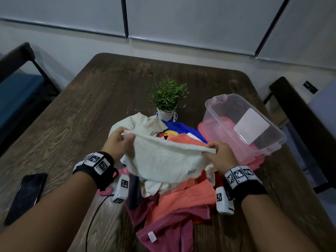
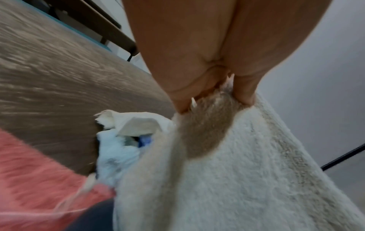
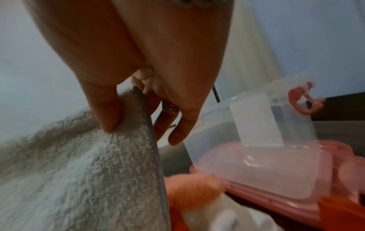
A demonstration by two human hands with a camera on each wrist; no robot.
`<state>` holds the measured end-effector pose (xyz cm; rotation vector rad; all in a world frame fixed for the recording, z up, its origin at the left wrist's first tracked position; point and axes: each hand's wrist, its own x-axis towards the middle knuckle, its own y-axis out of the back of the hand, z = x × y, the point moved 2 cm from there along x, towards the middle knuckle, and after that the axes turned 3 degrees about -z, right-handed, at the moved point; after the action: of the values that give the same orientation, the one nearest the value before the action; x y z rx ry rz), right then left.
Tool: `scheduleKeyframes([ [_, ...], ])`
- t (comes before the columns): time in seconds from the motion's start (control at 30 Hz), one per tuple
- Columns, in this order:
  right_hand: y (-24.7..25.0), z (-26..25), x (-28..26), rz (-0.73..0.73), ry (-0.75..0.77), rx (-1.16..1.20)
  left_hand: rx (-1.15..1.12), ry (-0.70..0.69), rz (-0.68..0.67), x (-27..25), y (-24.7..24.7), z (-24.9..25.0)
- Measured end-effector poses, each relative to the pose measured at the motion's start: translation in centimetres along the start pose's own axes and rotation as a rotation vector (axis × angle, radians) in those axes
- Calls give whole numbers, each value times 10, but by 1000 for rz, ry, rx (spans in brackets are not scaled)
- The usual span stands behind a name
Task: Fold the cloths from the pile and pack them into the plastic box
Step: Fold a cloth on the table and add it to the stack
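Towel, white and fluffy, hangs stretched above the cloth pile, its top corners pinched by the left hand and right hand. Plastic box sits right. Only the right wrist view shows a ring.

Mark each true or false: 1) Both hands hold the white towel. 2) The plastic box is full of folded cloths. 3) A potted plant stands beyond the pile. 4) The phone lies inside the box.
1) True: the left hand and right hand pinch the top edge of the white towel above the pile.
2) False: the plastic box shows no folded cloths inside.
3) True: the potted plant stands behind the pile.
4) False: the phone lies on the table, left of the left arm.
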<state>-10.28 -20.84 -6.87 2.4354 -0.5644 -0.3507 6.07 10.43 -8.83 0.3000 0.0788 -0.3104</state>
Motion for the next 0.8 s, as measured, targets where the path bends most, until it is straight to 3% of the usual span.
scheduleKeyframes([
  [0.1, 27, -27, -4, 107, 104, 102, -116, -144, 4, -3, 1, 42],
  [0.23, 59, -60, -9, 265, 242, 198, -187, -312, 105, -4, 10, 90],
  [0.4, 62, -71, -17, 356, 239, 232, -57, -329, 183, -6, 8, 108],
  [0.5, 56, -68, -24, 324, 185, 242, 29, -336, 206, -8, 5, 103],
  [0.63, 45, -75, -33, 262, 94, 383, 281, -240, 216, -2, -3, 90],
  [0.73, 31, -98, -39, 132, 126, 563, 343, -378, 151, -12, -23, 112],
  [0.8, 23, -115, -43, 29, 110, 646, 384, -489, -31, -32, -38, 138],
])
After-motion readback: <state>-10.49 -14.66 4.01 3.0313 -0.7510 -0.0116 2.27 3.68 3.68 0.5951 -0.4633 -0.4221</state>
